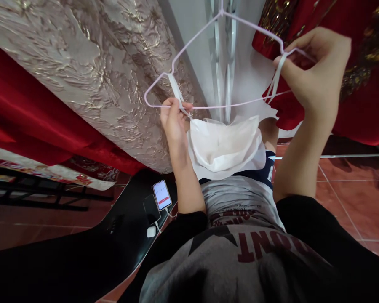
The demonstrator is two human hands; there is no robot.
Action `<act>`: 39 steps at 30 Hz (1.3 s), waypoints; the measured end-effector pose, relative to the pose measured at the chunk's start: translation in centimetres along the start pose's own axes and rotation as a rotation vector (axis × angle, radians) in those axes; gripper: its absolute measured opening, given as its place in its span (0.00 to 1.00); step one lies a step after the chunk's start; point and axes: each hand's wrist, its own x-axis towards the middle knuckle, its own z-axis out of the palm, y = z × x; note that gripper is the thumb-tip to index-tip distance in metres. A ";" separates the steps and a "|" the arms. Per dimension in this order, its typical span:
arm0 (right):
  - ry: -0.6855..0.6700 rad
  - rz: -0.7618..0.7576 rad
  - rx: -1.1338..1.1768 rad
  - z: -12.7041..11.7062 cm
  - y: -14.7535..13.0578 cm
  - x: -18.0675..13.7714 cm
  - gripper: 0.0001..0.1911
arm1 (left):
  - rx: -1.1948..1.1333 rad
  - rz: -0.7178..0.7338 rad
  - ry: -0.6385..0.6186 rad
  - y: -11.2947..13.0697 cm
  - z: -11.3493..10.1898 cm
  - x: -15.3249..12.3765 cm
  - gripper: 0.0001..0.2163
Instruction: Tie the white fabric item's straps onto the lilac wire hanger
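Lt-pink hanger point(230, 105) upright; wht garment point(224, 145) below, straps point(176, 87) looped on both sides; layered, prob. sheer.

The left hand point(175, 115) pinches the left strap point(176, 89) of a white garment point(224, 145) at the lower bar of a pale pink hanger point(227, 105), while the right hand point(320, 73) grips the hanger's right end, beside the looped right strap point(278, 75). The garment hangs below, over the person's lap. Near left, a lit phone point(162, 195), a dark phone point(151, 209) and a small white case point(151, 231) lie on a black bench point(66, 256), with shiny pale fabric point(91, 71) farther off and red cloth point(371, 90) at far right.
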 end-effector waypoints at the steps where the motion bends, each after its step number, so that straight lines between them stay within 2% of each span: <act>1: 0.010 -0.047 -0.016 0.3 -0.5 -0.4 0.12 | 0.005 -0.005 -0.004 0.1 0.1 -0.1 0.14; 4: 0.164 -0.227 0.006 1.9 -2.0 -2.7 0.19 | 0.031 0.001 -0.033 -0.1 0.0 -0.2 0.12; 5: 0.191 -0.238 0.036 2.6 -2.3 -3.7 0.18 | 0.035 0.006 -0.038 -0.1 0.0 -0.3 0.12; 6: 0.158 -0.200 0.068 3.2 -2.5 -4.8 0.16 | 0.036 0.012 -0.039 -0.2 -0.1 -0.3 0.12; 9: -0.261 0.009 0.129 4.2 -2.3 -7.1 0.11 | 0.051 0.022 -0.035 -0.1 -0.2 -0.4 0.13; 10: -0.378 0.054 0.145 4.2 -2.1 -7.5 0.13 | 0.056 0.020 -0.043 -0.1 -0.3 -0.4 0.13; 11: -0.437 0.075 0.159 4.1 -1.9 -7.7 0.14 | 0.061 0.016 -0.056 -0.1 -0.4 -0.5 0.12; 15: -0.393 0.081 0.153 3.2 -1.5 -7.6 0.16 | 0.125 -0.025 -0.113 0.1 -1.3 -1.1 0.05; 20: -0.392 0.110 0.116 3.6 -1.6 -7.7 0.19 | 0.328 -0.100 -0.312 2.6 -3.8 -2.0 0.13; 24: -0.359 0.112 0.125 4.1 -1.6 -8.0 0.17 | 0.322 -0.026 -0.349 4.8 -4.1 -2.3 0.17; 30: -0.379 0.114 0.176 4.1 -1.9 -7.9 0.15 | -0.018 0.077 -0.280 5.8 -0.6 -1.7 0.27; 32: -0.395 0.112 0.181 3.9 -2.0 -7.9 0.15 | -0.092 0.126 -0.247 6.1 -0.4 -1.4 0.28; 34: -0.397 0.119 0.180 3.7 -1.9 -7.9 0.15 | -0.067 0.223 -0.191 6.2 -1.0 -1.0 0.25; 36: -0.388 0.128 0.182 3.5 -1.9 -7.9 0.15 | 0.025 0.316 -0.083 6.1 -2.4 -0.6 0.20; 39: -0.371 0.128 0.186 3.6 -2.0 -7.9 0.15 | 0.099 0.332 0.123 5.4 -4.2 -0.1 0.12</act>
